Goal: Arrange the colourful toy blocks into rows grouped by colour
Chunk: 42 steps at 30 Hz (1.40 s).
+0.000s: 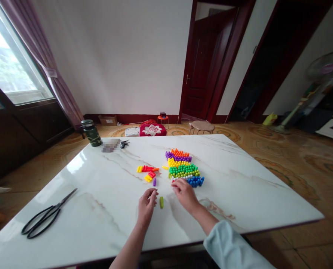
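My left hand point(146, 206) hovers low over the table, its fingers curled in; whatever they hold, if anything, is hidden. Just right of it lies an olive-green plastic peg-like piece point(161, 202). My right hand point(185, 194) is pinched at the near edge of a sorted block of small pieces, and its fingers cover what is between them. That block has rows of orange point(180, 153), purple point(177, 157), yellow point(179, 163), green point(184, 170), white point(187, 177) and blue pieces point(196, 181). A purple piece point(154, 182) sits beyond my left hand.
Loose red pieces point(147, 168) and yellow pieces point(148, 178) lie left of the block. Black-handled scissors point(44, 218) rest at the table's left. A camouflage flask point(91, 133), a blurred item point(110, 145) and small pliers point(124, 144) are at the far left of the marble-patterned table point(253, 186).
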### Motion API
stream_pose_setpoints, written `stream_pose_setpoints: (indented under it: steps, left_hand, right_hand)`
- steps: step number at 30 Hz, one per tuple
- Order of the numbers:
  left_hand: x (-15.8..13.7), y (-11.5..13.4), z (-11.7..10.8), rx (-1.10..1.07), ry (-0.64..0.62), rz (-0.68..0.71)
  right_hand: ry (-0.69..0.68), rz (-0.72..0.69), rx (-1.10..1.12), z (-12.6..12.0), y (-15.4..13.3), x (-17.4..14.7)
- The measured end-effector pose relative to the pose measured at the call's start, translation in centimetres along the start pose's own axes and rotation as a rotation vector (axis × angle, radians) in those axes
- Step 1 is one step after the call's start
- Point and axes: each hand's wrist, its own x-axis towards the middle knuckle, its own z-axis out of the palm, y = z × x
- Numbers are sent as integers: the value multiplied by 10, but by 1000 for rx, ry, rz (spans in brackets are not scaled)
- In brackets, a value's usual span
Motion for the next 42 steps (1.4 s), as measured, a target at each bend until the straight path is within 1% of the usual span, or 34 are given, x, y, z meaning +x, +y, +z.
stream_pose_setpoints:
  steps: [2,4,6,9,11,13,16,18,20,22,24,25,27,30,33,36,40,42]
  left_hand:
    - [0,-1,-1,10,6,17]
    - [0,-2,-2,20,10,25]
    - [-1,-2,-2,23,7,24]
    - [-1,-1,-2,23,-6,15]
    - [-1,0,-1,20,-4,10]
    - [-1,-1,-1,12,0,5]
    - [0,-4,0,10,-8,-4]
    - [0,-6,1,15,-18,-8]
    - [1,-7,1,17,-22,-8]
    - [1,-6,1,18,-24,-5]
    - [1,-6,1,23,-30,-3]
    - [1,-6,1,27,-34,-5]
    - [1,-7,1,34,-41,-7]
    - [2,-9,1,36,-48,-9]
    - [2,-11,1,35,-55,-14]
    - [2,-11,1,34,-61,-21]
    - [3,-13,1,30,-61,-25]
    - [3,-13,1,34,-66,-20]
  right_hand:
    - [-170,-34,3,27,-23,-12]
    - [-266,-10,-28,46,-35,-21]
    - [-292,10,-42,56,-38,-26]
    - [-255,10,11,56,-33,-30]
    - [-195,26,78,50,-27,-32]
    - [-123,91,186,42,-19,-35]
    - [-63,287,391,21,-1,-37]
    - [-3,376,450,-1,17,-33]
    - [155,363,399,-30,39,-21]
    - [320,338,266,-59,65,-5]
    - [384,361,40,-83,90,11]
    - [366,383,-59,-90,101,18]
    - [325,406,-128,-98,118,29]
    - [243,402,-141,-93,132,36]
    - [177,381,-142,-83,137,37]
    - [138,367,-131,-76,140,37]
    - [116,355,-108,-76,145,39]
    - [136,351,-109,-79,145,39]
